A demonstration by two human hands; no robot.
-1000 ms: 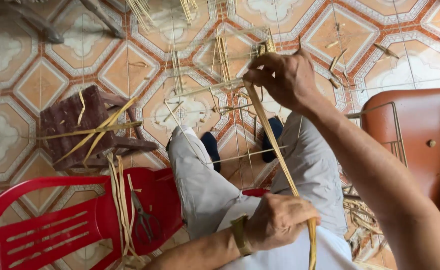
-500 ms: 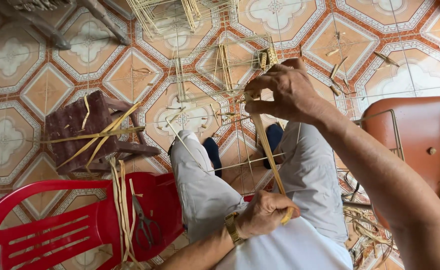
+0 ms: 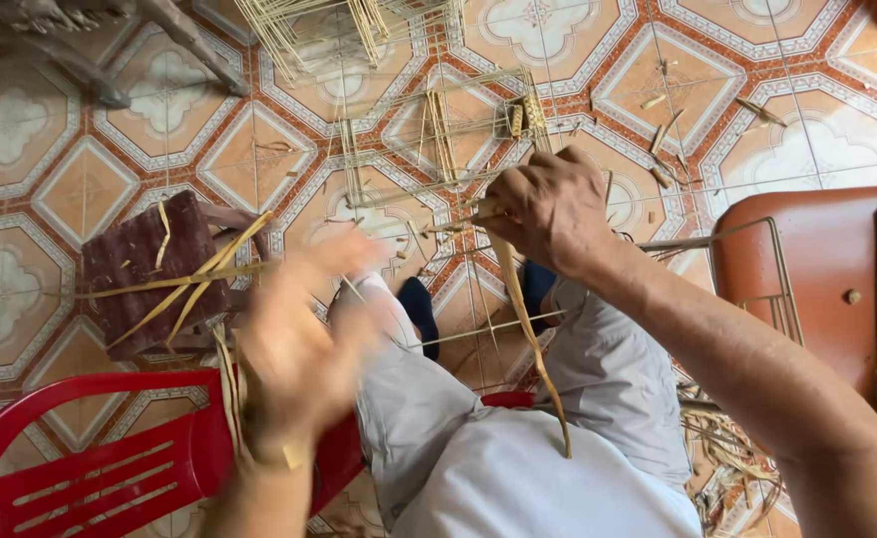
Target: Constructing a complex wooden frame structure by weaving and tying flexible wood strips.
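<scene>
My right hand [image 3: 550, 204] is closed around a corner of a thin wire frame [image 3: 428, 149] and pinches a flat tan fibre strip [image 3: 530, 339] that hangs down over my lap. My left hand [image 3: 304, 344] is raised in front of my left knee, blurred by motion, fingers spread and holding nothing I can make out. A wristband sits at its wrist. I sit in grey trousers with dark shoes [image 3: 420, 309] on the tiled floor.
A red plastic chair [image 3: 80, 448] with a bundle of tan strips [image 3: 227, 389] stands at lower left. A brown woven stool [image 3: 149, 274] lies beyond it. An orange-brown seat [image 3: 817, 279] is at right. More wire frames [image 3: 339, 35] rest at the top. Fibre scraps litter the floor.
My left hand let go of the strip's lower end at my lap and swung up and left. The strip now hangs free from my right hand, which stayed on the frame.
</scene>
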